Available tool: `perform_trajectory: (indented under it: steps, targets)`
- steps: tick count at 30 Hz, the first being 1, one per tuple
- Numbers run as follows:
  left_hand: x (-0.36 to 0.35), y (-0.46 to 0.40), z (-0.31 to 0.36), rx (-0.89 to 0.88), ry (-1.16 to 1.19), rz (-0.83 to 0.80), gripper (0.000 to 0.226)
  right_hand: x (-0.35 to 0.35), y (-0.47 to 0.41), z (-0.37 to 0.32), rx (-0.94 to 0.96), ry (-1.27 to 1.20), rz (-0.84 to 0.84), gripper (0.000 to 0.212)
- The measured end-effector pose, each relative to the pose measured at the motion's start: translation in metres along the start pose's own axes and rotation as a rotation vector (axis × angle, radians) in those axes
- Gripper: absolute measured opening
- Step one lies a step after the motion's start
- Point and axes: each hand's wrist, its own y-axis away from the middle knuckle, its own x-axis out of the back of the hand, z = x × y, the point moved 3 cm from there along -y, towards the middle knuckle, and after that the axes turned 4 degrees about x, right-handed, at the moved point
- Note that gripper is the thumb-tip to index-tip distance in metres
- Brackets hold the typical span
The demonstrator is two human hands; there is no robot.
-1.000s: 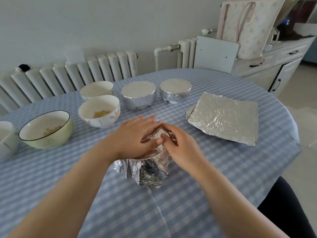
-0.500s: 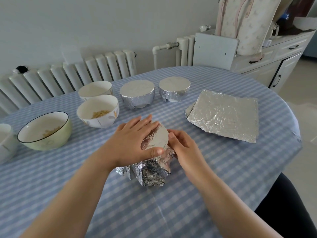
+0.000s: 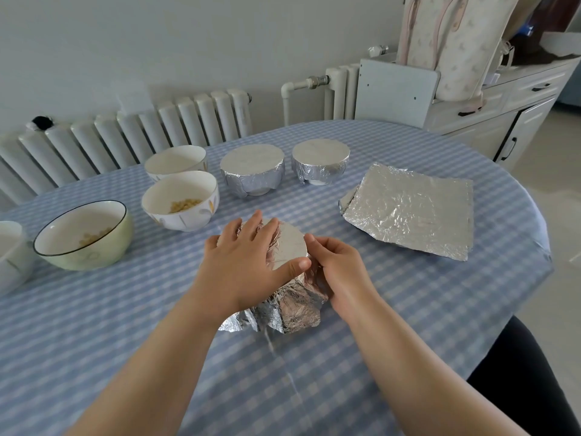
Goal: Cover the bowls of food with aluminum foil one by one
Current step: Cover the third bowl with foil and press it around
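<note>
**Foil-wrapped bowl under our two hands, with bowls and sheets around it**

Foil sheet (image 3: 290, 247), crinkled silver, drawn flat over the mouth of the bowl we are covering; its loose skirt hangs down the near side in rough folds to the cloth.

Left hand (image 3: 242, 262): our fingers (image 3: 251, 226) lie straight and spread across the foil top, thumb stretched along the near rim, pressing the sheet flat.

Right hand (image 3: 338, 269): our fingers curl against the right side of the same bowl, pressing the foil in at the rim. We cannot tell whether they pinch a fold or only push it.

Bowl itself: hidden by foil and hands; it stands on the worktop (image 3: 377, 309) near the middle, just in front of us.

Beyond the hands, far side:
- two finished bowls, foil smooth on top and tucked down the sides, the left covered bowl (image 3: 252, 171) and the right covered bowl (image 3: 320, 163), side by side but apart.
- white patterned bowl (image 3: 179, 201), uncovered, with pale yellow food at the bottom.
- second white bowl (image 3: 176, 162) just behind it, uncovered; contents not visible.

To the left:
- green bowl with a dark rim (image 3: 83, 236), uncovered, a little pale food inside.
- part of another white bowl (image 3: 11, 253) at the frame's edge.

To the right: stack of foil sheets (image 3: 408, 212), roughly square, lying flat, well apart from the bowls.

Worktop covering: blue and white checked cloth.
</note>
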Motion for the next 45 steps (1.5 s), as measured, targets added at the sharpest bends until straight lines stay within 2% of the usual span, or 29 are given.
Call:
perform_trajectory:
  steps: [7, 17, 23, 30, 35, 45]
  targets:
    - [0.0, 0.001, 0.001, 0.004, 0.005, -0.023, 0.128, -0.002, -0.001, -0.001, 0.008, -0.007, 0.038, 0.021]
    - [-0.002, 0.0, 0.0, -0.026, 0.005, -0.063, 0.103, -0.008, -0.001, -0.003, 0.022, 0.057, 0.02, 0.031]
    - [-0.002, 0.0, 0.001, -0.051, -0.037, -0.111, 0.091, -0.006, 0.0, 0.001, 0.006, -0.026, 0.045, 0.03]
    - [-0.003, 0.0, 0.001, -0.048, -0.036, -0.128, 0.091, -0.006, -0.003, 0.005, 0.025, 0.033, 0.065, 0.021]
    - [-0.003, -0.001, 0.002, -0.049, -0.042, -0.116, 0.102, -0.007, -0.01, 0.008, 0.037, 0.061, 0.059, 0.008]
    - [-0.003, -0.001, 0.002, -0.047, -0.05, -0.107, 0.096, -0.004, -0.014, 0.009, 0.019, 0.029, 0.021, 0.01]
